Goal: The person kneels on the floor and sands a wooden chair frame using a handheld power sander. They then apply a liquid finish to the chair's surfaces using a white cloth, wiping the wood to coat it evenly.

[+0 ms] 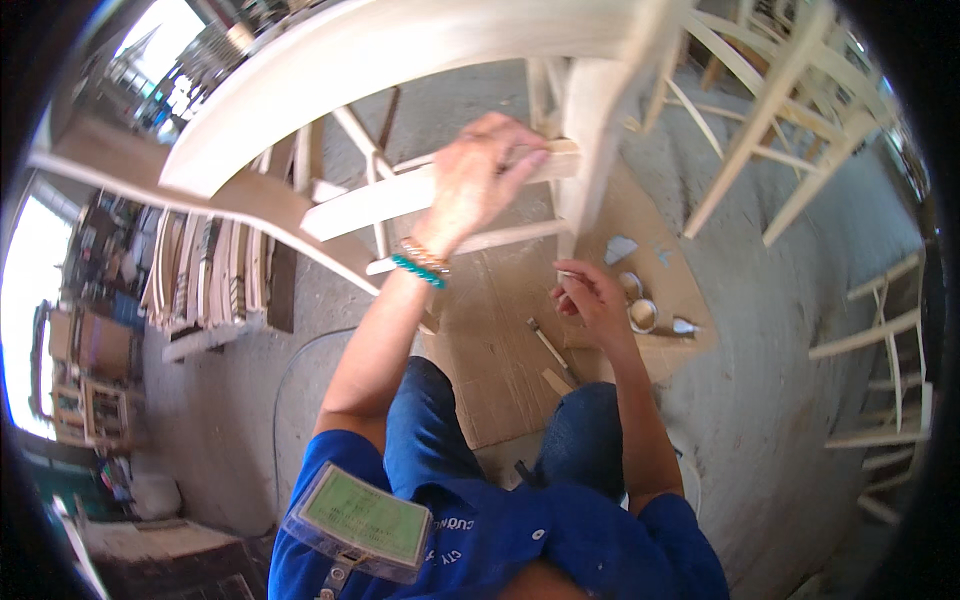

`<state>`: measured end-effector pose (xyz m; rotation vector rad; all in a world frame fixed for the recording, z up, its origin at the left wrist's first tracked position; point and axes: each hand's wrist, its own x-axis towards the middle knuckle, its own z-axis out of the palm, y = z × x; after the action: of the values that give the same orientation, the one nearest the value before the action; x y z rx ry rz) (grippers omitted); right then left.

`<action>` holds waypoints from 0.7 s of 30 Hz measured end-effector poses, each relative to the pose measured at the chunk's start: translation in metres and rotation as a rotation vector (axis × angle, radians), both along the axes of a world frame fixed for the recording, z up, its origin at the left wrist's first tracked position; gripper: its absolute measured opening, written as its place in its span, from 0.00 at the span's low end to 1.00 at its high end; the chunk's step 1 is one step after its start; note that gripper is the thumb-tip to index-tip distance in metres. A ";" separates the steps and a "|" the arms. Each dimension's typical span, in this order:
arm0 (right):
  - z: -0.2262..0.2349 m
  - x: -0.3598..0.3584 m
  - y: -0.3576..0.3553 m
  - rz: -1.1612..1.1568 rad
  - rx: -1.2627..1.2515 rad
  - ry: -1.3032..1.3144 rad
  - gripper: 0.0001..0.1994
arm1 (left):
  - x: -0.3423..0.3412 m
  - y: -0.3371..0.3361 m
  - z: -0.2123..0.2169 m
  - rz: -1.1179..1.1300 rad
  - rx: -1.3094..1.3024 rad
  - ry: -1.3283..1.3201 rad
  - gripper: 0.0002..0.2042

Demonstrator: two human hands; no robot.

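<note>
An unfinished pale wooden chair frame (400, 60) is tipped in front of me. My left hand (485, 175) grips one of its side rails (370, 200) close to the leg (590, 140). A beaded bracelet circles that wrist. Lower and to the right, my right hand (592, 300) pinches a small thin tool, too small to identify, just below the leg's end. Beside that hand, a small round tub of pale filler (643, 315) sits on a sheet of cardboard (500, 370) on the floor.
A thin stick-like tool (548, 345) lies on the cardboard. More bare chair frames (780, 120) stand at the upper right and right edge (885, 380). Stacked curved wooden parts (205, 270) lie at the left. A cable (285, 380) runs over the concrete floor.
</note>
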<state>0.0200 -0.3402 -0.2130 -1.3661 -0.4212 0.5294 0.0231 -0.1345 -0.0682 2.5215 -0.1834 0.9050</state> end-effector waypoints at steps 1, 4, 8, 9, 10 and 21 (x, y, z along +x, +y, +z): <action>-0.003 0.002 -0.002 -0.001 -0.002 -0.011 0.13 | 0.002 -0.002 0.000 0.005 0.015 -0.009 0.08; 0.000 0.005 -0.001 -0.085 -0.003 -0.168 0.13 | 0.002 0.001 -0.001 -0.016 0.046 -0.083 0.09; 0.040 0.013 0.005 -0.281 -0.111 -0.524 0.14 | 0.001 0.005 -0.003 -0.030 0.017 -0.111 0.09; 0.056 0.015 0.007 -0.335 -0.169 -0.640 0.15 | 0.001 0.005 -0.004 -0.032 0.005 -0.106 0.09; 0.070 0.018 0.012 -0.388 -0.174 -0.796 0.16 | 0.001 0.006 -0.004 -0.034 0.001 -0.096 0.10; 0.091 0.049 0.060 -0.558 -0.337 -1.392 0.29 | -0.028 0.027 0.001 0.122 0.195 -0.118 0.12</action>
<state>0.0690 -0.2804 -0.1216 -1.9390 -1.0279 -0.9522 -0.0048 -0.1075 -0.0668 2.6832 -0.1624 1.1355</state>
